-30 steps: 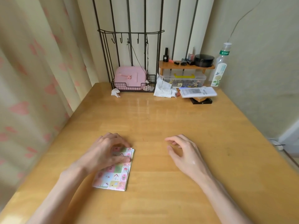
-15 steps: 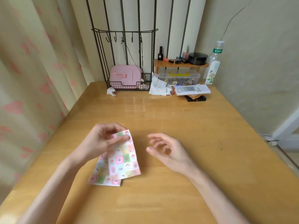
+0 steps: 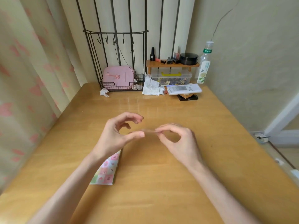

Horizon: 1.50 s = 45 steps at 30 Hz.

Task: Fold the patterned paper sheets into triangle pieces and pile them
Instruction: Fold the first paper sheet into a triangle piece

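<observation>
- Across the lower view, the table (image 3: 178, 183) spreads wide. Bare wood lies open on every side of the hands and runs to its right edge.
- The curtain (image 3: 24, 78) hangs along the table's left edge, and the wall (image 3: 250, 62) stands close behind the right edge.
- At the far edge stand a wire rack (image 3: 116, 59), a small shelf (image 3: 171, 64) and a bottle (image 3: 204, 65), all well apart from the hands.
- The left hand (image 3: 116, 136) hovers over mid-table. Its fingers curl in a wide C and stand apart from the thumb.
- The right hand (image 3: 179, 141) hovers just beside it, with thumb and forefinger pinched narrow on a thin blur.
- The stack (image 3: 106, 170) of patterned paper lies flat on the table, partly under the left wrist, with its near edge showing.
- The sheet (image 3: 149, 130) is that blur, seen edge-on between the hands. It reaches the left thumb tip, but I cannot tell whether it touches.
</observation>
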Each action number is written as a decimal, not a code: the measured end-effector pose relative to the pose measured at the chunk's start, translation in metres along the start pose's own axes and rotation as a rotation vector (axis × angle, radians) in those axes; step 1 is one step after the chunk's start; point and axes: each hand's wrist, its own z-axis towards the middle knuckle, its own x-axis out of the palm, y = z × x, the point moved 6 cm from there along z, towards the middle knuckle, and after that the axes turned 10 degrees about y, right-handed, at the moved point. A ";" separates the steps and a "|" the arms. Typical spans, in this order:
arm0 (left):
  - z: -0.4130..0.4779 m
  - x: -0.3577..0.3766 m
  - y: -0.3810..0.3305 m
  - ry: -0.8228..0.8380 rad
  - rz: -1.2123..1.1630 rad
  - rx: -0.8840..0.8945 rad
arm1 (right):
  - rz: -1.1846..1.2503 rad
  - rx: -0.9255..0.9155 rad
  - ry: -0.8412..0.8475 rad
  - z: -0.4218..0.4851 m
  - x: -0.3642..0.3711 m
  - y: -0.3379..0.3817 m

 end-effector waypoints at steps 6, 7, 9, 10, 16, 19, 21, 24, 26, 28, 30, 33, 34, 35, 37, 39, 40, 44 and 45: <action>-0.012 0.008 0.013 0.149 0.296 0.018 | -0.380 -0.213 0.065 -0.018 0.001 -0.012; -0.016 0.014 0.017 0.206 0.343 -0.003 | -0.377 -0.196 0.104 -0.021 0.004 -0.017; -0.023 0.025 0.024 0.308 0.465 -0.031 | -0.342 -0.145 0.158 -0.024 0.007 -0.024; -0.026 0.030 0.027 0.349 0.528 -0.030 | -0.315 -0.118 0.176 -0.025 0.007 -0.028; -0.036 0.039 0.022 0.369 0.687 0.088 | -0.204 -0.018 0.262 -0.027 0.003 -0.035; -0.038 0.042 0.018 0.345 0.764 0.161 | -0.181 -0.003 0.273 -0.024 0.002 -0.036; -0.038 0.041 0.018 0.337 0.784 0.173 | -0.175 0.012 0.280 -0.023 0.000 -0.039; -0.039 0.042 0.019 0.331 0.812 0.189 | -0.173 0.016 0.272 -0.023 -0.001 -0.040; -0.040 0.047 0.018 0.344 0.826 0.216 | -0.153 0.022 0.257 -0.024 0.001 -0.041; -0.041 0.052 0.014 0.344 0.834 0.255 | -0.125 0.024 0.241 -0.026 0.004 -0.040; -0.042 0.054 0.008 0.328 0.848 0.310 | -0.092 0.021 0.240 -0.027 0.007 -0.039; -0.044 0.053 0.000 0.305 0.902 0.381 | -0.092 0.012 0.271 -0.026 0.008 -0.038; -0.045 0.053 -0.001 0.297 0.936 0.393 | -0.120 0.003 0.289 -0.025 0.009 -0.037; -0.045 0.052 -0.002 0.292 0.972 0.397 | -0.153 -0.005 0.306 -0.025 0.009 -0.036; -0.044 0.053 -0.002 0.289 1.026 0.381 | -0.197 -0.006 0.334 -0.025 0.008 -0.036; -0.043 0.054 0.001 0.294 1.054 0.355 | -0.204 -0.012 0.347 -0.024 0.005 -0.036; -0.042 0.055 0.002 0.299 1.065 0.343 | -0.202 -0.022 0.353 -0.025 0.004 -0.037; -0.044 0.059 0.009 0.319 1.078 0.317 | -0.168 -0.013 0.402 -0.026 0.004 -0.040; -0.044 0.060 0.010 0.322 1.068 0.316 | -0.162 0.002 0.419 -0.027 0.005 -0.042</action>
